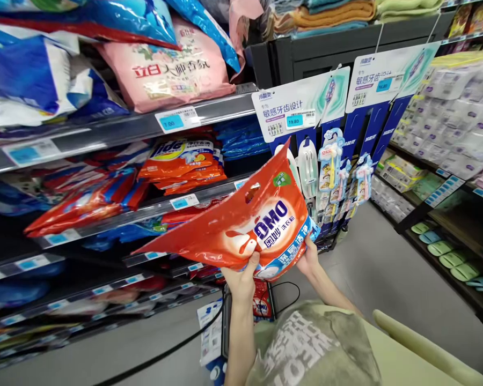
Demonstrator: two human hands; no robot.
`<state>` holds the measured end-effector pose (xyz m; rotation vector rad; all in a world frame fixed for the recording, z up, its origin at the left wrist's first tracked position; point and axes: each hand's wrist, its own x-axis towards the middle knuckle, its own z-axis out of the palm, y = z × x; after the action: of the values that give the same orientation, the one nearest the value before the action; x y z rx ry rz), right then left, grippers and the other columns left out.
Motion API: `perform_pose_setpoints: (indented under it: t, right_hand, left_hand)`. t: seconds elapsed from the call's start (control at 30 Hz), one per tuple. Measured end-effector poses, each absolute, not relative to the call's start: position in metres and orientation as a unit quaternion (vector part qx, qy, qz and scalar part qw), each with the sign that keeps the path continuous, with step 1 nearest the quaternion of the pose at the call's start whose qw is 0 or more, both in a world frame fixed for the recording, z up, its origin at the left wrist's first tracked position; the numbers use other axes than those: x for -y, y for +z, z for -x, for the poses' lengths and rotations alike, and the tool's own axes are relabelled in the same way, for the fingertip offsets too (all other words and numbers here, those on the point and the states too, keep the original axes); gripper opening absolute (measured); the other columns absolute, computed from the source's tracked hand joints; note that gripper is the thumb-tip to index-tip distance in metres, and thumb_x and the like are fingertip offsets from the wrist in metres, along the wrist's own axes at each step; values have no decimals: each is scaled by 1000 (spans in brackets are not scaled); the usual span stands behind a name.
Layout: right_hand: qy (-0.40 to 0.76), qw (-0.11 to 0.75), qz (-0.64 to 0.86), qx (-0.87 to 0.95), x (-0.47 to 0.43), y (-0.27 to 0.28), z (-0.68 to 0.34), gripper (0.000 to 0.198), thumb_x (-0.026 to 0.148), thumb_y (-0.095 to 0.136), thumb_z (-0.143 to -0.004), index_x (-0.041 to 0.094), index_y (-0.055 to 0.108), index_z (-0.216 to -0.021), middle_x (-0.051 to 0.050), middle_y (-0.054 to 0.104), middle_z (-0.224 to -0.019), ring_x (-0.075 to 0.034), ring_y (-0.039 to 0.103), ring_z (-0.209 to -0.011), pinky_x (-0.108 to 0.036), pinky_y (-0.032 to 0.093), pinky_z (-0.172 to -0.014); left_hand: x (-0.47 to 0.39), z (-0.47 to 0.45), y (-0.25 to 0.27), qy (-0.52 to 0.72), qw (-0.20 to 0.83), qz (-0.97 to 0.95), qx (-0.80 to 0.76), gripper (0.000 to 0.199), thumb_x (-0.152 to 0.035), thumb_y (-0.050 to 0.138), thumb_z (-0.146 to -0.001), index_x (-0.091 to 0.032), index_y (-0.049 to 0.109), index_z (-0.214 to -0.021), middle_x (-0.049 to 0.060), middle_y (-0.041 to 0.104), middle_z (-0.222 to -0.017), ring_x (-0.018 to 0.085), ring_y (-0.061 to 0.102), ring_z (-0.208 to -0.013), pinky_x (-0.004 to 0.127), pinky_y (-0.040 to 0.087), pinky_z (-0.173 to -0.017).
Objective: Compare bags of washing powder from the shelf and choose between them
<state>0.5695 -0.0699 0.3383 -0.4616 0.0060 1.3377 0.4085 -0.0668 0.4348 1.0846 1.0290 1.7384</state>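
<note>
The detergent bag [241, 225] is a flat, glossy orange-red pouch, held in the air in front of the shelves. It is tilted, with its bottom edge nearest the person and its top corner pointing up and to the right. A dark blue "OMO" logo with white lettering sits on the lower right of the face, above a white splash graphic and a light blue band. A punched carry slot lies near the upper edge, and a small green label near the top corner.
</note>
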Motion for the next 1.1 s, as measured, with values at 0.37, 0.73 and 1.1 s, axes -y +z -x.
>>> perform_pose_setpoints:
  t: [0.37,0.73,1.1]
  right_hand:
    - [634,724,273,1,87,316,-578,57,65,90,-66,23,77,-101,-8,84,-103,-35,74,-121,-56,52,-116]
    - [672,688,274,-24,83,321,-548,51,61,83,-74,23,77,-107,-8,84,-102,-34,73,-121,-56,54,-112]
    - [715,644,272,11,82,326,-524,63,71,75,-71,25,73,-115,-5,83,-114,-32,73,-121,-55,55,-112]
  left_hand:
    - [76,-397,442,751,406,-305,-421,71,-51,98,-64,-20,74,-124,11,74,-133,33,65,-133,48,48,-120]
    - [85,-373,423,714,403,-324,-472,64,-57,91,-73,-16,73,-119,14,76,-126,30,72,-121,42,54,-111]
    - [97,-358,410,541,546,-462,-442,57,-37,95,-60,-16,75,-108,13,81,-108,31,77,-102,43,63,-92]
